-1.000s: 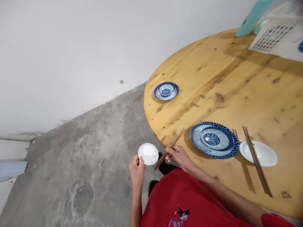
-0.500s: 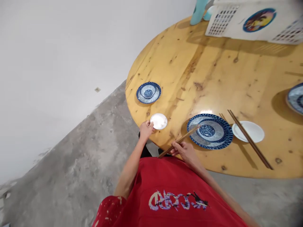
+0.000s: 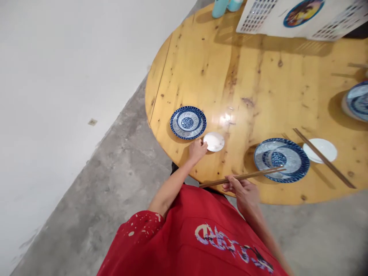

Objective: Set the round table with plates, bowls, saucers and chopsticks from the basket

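Note:
My left hand (image 3: 198,150) pinches the near-left rim of a small white saucer (image 3: 215,142) at the table's left end. Just behind the saucer sits a blue-and-white bowl (image 3: 187,122) on a patterned plate (image 3: 175,129). A pair of wooden chopsticks (image 3: 255,174) is held in my right hand (image 3: 243,191), tips pointing right. The tips pass in front of a larger blue-and-white plate (image 3: 303,165) with a bowl (image 3: 277,158) on it. To the right, another pair of chopsticks (image 3: 324,158) rests across a second white saucer (image 3: 328,150).
A white plastic basket (image 3: 270,23) stands at the back of the round wooden table (image 3: 230,88). Beside it are light-blue items (image 3: 220,7). More blue-and-white dishes (image 3: 356,101) stand at the right edge. A pale wall (image 3: 71,69) rises on the left.
My left hand has brought the saucer closer to the left plate and bowl. The chopsticks in my right hand now lie flatter. The camera view has shifted and turned.

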Demonstrator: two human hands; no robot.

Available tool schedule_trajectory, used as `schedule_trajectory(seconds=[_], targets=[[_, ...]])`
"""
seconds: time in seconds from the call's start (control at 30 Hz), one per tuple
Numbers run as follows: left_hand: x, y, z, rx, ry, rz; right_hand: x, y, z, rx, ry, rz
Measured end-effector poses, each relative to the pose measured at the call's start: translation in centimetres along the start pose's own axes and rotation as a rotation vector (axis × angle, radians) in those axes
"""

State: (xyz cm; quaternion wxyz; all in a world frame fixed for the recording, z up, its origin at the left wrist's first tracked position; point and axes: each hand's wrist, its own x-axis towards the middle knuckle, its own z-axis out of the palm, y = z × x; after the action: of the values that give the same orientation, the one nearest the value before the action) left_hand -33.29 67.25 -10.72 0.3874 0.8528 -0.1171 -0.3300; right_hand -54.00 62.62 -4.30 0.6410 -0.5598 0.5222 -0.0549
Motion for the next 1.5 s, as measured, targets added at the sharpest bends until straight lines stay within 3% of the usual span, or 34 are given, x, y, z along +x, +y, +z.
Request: schedule_trajectory(seconds=[0.2, 0.3, 0.43, 0.53, 0.97, 1.5], targets=[[-1.0, -2.4, -3.0, -0.078, -0.093, 0.045, -0.3, -0.3, 1.8, 0.059, 0.092, 0.020], [-1.2, -4.3, -5.9, -0.183, 0.021, -0.012, 0.5, -1.5, 2.4, 0.092, 0.090, 0.021], [0.9, -5.6, -9.4, -0.245, 0.231, -0.010, 1.9, -3.0, 2.8, 0.096, 0.095, 0.013], [3.0, -5.5, -10.8, -0.239, 0.229, 0.001, 2.6, -3.6, 2.9, 0.102, 0.085, -0.015], [5.7, -6.3, -10.8, -0.180, 0.255, 0.023, 3.5, -3.7, 3.0, 0.154, 0.088, 0.008], [6.8, -4.6, -10.5, -0.228, 0.202, -0.004, 3.5, -4.0, 3.5, 0.193, 0.108, 0.020]])
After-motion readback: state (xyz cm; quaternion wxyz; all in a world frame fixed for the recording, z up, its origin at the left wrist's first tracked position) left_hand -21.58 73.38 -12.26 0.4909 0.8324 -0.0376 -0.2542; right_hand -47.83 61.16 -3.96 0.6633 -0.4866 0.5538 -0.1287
